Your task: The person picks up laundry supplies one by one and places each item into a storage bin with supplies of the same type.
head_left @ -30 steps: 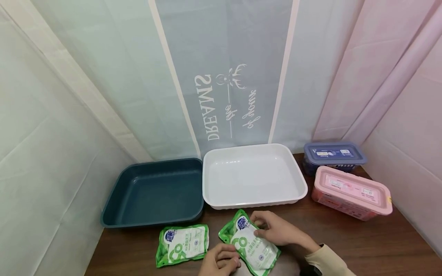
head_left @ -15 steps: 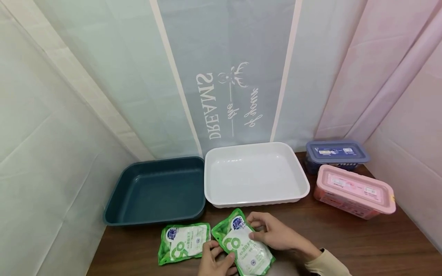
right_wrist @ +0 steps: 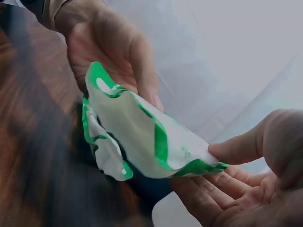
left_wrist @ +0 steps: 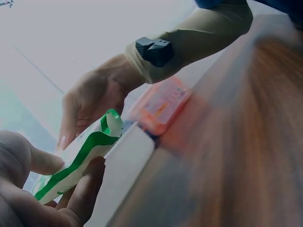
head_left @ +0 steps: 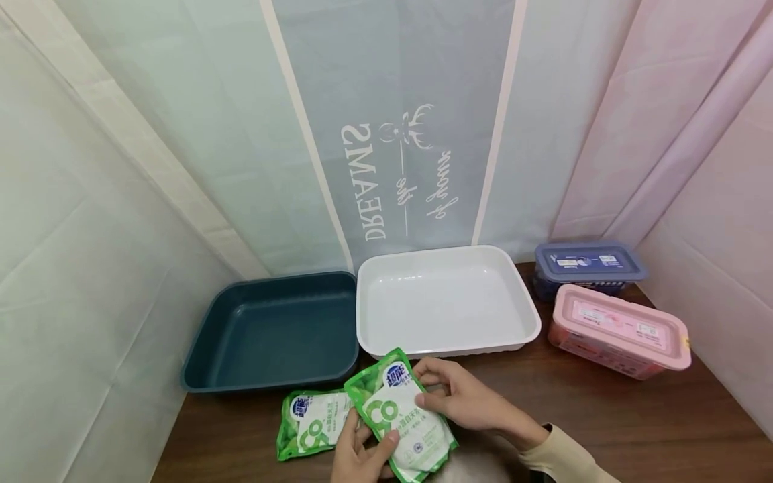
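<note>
Both hands hold a green-and-white laundry detergent pouch (head_left: 401,422), lifted off the table and tilted, its printed face up. My left hand (head_left: 360,456) pinches its lower left edge, thumb on the front. On the opposite side, my right hand (head_left: 461,397) grips the edge between thumb and fingers. In the right wrist view the held pouch (right_wrist: 137,127) shows its pale underside, with the left hand (right_wrist: 109,52) beyond it. A matching second pouch (head_left: 314,424) lies flat on the table to the left, partly covered by the held pouch and the left hand.
A dark teal tray (head_left: 284,335) stands at the back left, against a white tray (head_left: 447,302) in the middle. To the right are a blue lidded box (head_left: 588,265) and a pink lidded box (head_left: 622,329). Fabric walls enclose the brown wooden table (head_left: 604,416).
The hands have raised the held pouch and shifted it left, so it now overlaps the second pouch. The left hand has gone from beside its edge to pinching it.
</note>
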`<state>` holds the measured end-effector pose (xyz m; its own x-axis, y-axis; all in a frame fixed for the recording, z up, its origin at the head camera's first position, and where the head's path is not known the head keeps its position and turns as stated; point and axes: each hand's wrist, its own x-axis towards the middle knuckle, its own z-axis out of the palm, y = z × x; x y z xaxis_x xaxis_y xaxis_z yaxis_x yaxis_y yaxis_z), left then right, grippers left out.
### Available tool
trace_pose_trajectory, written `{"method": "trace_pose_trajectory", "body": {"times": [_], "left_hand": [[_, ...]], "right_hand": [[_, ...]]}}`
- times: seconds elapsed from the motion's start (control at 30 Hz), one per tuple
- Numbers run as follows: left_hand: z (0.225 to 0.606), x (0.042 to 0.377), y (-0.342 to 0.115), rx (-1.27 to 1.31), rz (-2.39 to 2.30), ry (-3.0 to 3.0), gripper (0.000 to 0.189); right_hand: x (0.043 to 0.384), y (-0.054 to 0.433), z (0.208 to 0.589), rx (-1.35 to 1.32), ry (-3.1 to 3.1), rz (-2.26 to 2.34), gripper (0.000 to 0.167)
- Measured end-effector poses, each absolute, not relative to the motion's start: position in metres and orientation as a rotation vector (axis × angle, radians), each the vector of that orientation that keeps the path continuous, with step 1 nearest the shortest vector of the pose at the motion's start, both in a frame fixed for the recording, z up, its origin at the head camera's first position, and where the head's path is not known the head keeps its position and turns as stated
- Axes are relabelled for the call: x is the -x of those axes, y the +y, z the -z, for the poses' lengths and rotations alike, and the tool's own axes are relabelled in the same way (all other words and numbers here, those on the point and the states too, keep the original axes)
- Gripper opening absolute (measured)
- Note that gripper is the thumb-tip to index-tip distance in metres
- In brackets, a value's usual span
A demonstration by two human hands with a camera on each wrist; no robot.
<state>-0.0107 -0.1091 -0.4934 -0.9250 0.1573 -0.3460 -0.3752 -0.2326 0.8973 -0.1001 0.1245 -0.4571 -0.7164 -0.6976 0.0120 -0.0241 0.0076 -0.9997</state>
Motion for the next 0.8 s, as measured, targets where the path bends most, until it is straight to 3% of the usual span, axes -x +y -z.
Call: {"method": "trace_pose_trajectory", "body": {"times": [0.4, 0.8], "left_hand": [[0.458, 0.029, -0.143, 0.229, -2.193, 1.913, 0.082], [0.429, 0.05, -0.178, 0.231, -2.214, 2.1, 0.06]], "right_hand": [[0.115, 0.094, 0.436, 0.707, 1.869, 1.748, 0.027], [0.134, 0.053, 0.418, 0.691, 1.774, 1.735, 0.043]]}}
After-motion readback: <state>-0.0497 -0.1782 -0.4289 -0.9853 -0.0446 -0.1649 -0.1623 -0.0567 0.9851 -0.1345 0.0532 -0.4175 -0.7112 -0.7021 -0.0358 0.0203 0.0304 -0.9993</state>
